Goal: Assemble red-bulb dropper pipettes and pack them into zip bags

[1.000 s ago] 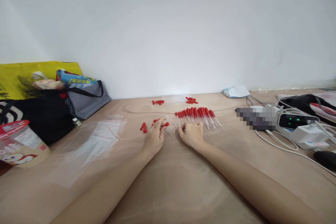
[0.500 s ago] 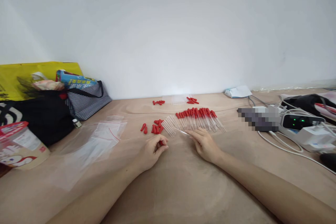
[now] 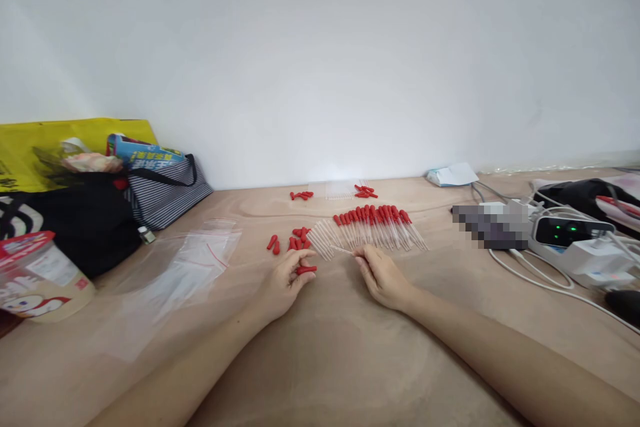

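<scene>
Between the thumb and fingers of my left hand [image 3: 285, 280] is a red rubber dropper bulb [image 3: 307, 269], its narrow end pointing right. My right hand [image 3: 383, 277] pinches a thin clear glass dropper tube [image 3: 343, 250], whose free end points left. The tube and the bulb are apart. Loose red bulbs [image 3: 299, 238] lie just beyond my left hand, partly hidden by it. Bare glass tubes [image 3: 323, 239] lie side by side past the gap between my hands. Beyond my right hand is a row of droppers [image 3: 375, 223] with red bulbs fitted on.
More red bulbs [image 3: 301, 195] and a sheaf of tubes [image 3: 340, 190] lie near the wall. Plastic zip bags [image 3: 195, 267] spread at left, by a paper tub [image 3: 45, 280] and a striped bag [image 3: 173, 193]. Chargers and cables [image 3: 585, 260] crowd the right.
My left fingers have opened somewhat, and the bulb now shows clearly, turned to point right. My right hand has shifted slightly left, its fingers curled closer about the tube.
</scene>
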Demonstrator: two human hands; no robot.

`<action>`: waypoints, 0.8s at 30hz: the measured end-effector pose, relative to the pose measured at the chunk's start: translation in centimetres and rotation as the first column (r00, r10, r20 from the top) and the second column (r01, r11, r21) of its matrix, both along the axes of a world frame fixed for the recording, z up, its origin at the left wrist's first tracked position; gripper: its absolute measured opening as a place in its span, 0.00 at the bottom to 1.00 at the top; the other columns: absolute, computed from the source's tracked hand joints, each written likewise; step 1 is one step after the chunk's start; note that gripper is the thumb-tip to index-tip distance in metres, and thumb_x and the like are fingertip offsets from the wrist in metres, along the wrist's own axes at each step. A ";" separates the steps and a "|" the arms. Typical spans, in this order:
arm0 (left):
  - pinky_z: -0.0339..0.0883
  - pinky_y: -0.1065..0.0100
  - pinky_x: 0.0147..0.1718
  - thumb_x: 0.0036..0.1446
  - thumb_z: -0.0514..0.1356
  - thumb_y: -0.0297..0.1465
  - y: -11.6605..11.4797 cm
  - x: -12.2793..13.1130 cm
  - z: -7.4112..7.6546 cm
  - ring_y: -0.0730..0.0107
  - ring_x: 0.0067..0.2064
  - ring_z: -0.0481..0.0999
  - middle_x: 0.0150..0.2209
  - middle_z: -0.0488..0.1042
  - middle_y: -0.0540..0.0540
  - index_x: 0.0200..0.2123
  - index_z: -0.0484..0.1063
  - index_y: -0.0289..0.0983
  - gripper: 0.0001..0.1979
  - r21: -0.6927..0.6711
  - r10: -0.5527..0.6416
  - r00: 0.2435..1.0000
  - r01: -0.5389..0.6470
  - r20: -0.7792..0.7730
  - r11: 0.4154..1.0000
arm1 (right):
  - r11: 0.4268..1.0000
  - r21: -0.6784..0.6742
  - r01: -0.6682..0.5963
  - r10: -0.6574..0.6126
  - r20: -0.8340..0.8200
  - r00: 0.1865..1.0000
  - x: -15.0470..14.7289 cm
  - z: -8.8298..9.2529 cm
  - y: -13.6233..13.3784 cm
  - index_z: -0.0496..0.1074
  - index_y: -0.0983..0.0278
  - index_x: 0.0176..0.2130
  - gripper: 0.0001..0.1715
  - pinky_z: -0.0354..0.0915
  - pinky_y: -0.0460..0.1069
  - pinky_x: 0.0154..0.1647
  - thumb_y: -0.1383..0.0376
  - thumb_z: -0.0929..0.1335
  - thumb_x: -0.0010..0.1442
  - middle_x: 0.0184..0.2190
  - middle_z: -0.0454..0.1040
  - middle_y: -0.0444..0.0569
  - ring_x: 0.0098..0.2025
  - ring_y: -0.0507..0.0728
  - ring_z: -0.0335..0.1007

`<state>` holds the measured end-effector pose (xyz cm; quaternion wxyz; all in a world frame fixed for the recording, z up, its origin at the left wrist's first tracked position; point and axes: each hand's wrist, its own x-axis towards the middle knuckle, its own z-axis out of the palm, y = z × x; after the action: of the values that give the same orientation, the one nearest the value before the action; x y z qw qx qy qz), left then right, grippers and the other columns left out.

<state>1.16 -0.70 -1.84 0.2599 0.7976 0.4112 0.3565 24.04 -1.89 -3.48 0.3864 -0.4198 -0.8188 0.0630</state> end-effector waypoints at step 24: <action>0.61 0.72 0.29 0.58 0.46 0.31 -0.9 1.5 1.6 0.71 0.29 0.69 0.27 0.70 0.49 0.30 0.67 0.35 0.12 0.103 -0.045 0.988 0.061 -0.147 0.993 | 0.999 0.010 -0.034 0.031 0.186 0.982 -1.3 1.3 -1.0 0.67 0.62 0.41 0.13 0.48 0.48 0.34 0.67 0.57 0.60 0.32 0.73 0.47 0.34 0.52 0.66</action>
<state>2.62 -1.55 -0.26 0.1958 0.8448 0.3879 0.3122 22.77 -2.85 -2.13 0.3100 -0.4078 -0.8585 0.0243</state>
